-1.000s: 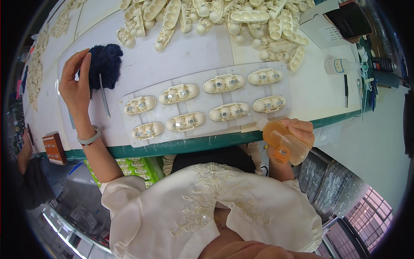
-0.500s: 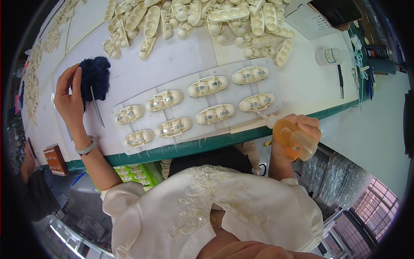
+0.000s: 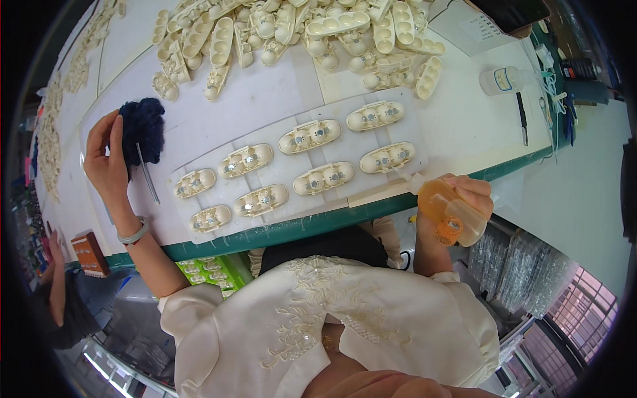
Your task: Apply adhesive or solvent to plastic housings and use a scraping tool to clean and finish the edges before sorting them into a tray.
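My right hand (image 3: 470, 194) is wrapped round a squeeze bottle (image 3: 441, 202) of orange liquid, tilted with its thin nozzle pointing left. The nozzle tip is at the lower edge of a cream oval plastic piece (image 3: 387, 158), the front right one on a pale board (image 3: 279, 169). Several such pieces lie there in two rows, with rounded domes and small shiny metal spots. At the left, my left hand (image 3: 106, 156) has its thumb and fingertips closed at the edge of a dark blue fuzzy cloth (image 3: 142, 129). A thin grey tube (image 3: 147, 172) lies beside the cloth.
A heap of cream plastic parts (image 3: 285, 30) covers the far table. At right are a clear bottle (image 3: 497, 81), a black pen-like tool (image 3: 522, 119) and an open box (image 3: 471, 26). A green crate (image 3: 212, 273) stands below the table edge. A co-worker's hand (image 3: 56, 251) shows far left.
The view has shifted slightly. The bottle's nozzle stays by the same front right piece, and my left hand stays at the cloth. The co-worker's hand at far left has moved.
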Tool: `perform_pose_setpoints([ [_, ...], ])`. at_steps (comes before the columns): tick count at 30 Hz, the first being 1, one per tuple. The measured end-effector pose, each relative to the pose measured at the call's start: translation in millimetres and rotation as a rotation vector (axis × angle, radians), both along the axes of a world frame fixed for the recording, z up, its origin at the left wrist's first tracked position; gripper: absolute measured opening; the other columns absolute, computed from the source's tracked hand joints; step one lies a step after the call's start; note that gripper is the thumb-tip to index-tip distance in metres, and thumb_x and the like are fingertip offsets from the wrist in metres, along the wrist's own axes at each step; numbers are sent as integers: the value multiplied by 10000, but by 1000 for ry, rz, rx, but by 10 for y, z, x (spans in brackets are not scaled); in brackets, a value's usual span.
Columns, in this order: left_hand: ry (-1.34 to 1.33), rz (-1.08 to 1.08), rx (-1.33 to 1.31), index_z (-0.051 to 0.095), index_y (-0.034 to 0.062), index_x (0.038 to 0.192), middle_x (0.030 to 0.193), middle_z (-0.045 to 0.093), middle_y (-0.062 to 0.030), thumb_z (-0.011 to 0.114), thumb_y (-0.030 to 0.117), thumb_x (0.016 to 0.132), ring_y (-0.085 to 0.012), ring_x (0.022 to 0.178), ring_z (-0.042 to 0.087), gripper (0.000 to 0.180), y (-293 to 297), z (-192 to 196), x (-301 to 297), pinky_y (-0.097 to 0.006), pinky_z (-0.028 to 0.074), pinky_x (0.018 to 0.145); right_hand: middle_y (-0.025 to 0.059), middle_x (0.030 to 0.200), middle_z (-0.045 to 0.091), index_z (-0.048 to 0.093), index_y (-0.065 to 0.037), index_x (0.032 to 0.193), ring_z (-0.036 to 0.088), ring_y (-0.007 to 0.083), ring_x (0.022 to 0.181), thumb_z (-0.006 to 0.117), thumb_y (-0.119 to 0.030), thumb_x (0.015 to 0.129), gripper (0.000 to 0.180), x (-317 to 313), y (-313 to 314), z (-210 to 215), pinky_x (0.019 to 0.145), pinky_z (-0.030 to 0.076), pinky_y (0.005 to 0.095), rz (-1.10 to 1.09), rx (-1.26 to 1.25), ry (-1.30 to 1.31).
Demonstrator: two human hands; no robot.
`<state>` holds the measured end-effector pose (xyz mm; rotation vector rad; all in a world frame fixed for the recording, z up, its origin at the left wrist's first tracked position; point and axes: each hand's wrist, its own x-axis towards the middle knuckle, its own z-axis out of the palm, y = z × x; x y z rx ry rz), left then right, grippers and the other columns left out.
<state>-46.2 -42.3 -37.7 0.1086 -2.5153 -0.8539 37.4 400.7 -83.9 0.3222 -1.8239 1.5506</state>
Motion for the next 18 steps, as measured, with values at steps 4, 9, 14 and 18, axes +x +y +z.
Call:
perform_pose_setpoints([
  [4, -18, 10, 8, 631, -3, 1034, 1011, 634, -63, 590, 80, 866, -105, 928, 578, 192, -46, -3, 11, -226, 444, 844, 132, 876, 482, 437, -7, 938, 584, 194, 686, 699, -102, 761, 330, -13, 27, -37, 591, 527, 292, 18, 24, -1],
  [9, 22, 4, 21, 640, 3, 997, 970, 639, -58, 605, 73, 853, -106, 881, 587, 165, -14, -3, -14, -232, 461, 796, 120, 869, 485, 443, -17, 935, 574, 179, 675, 702, -111, 763, 326, 11, 33, -17, 593, 524, 280, -19, -37, -36],
  [14, 11, 8, 14, 639, 1, 1001, 970, 638, -59, 596, 66, 856, -106, 885, 587, 164, 11, -14, -9, -230, 460, 797, 95, 873, 472, 452, -17, 932, 551, 167, 734, 701, -95, 755, 316, -34, 98, 4, 590, 504, 250, -189, 190, 28],
  [18, -15, -3, 29, 630, -7, 1024, 991, 632, -64, 586, 72, 865, -112, 911, 582, 183, -36, -19, -19, -231, 454, 826, 85, 876, 471, 458, -14, 923, 545, 168, 764, 716, -130, 748, 332, -38, 127, -78, 590, 492, 234, -163, 134, 63],
])
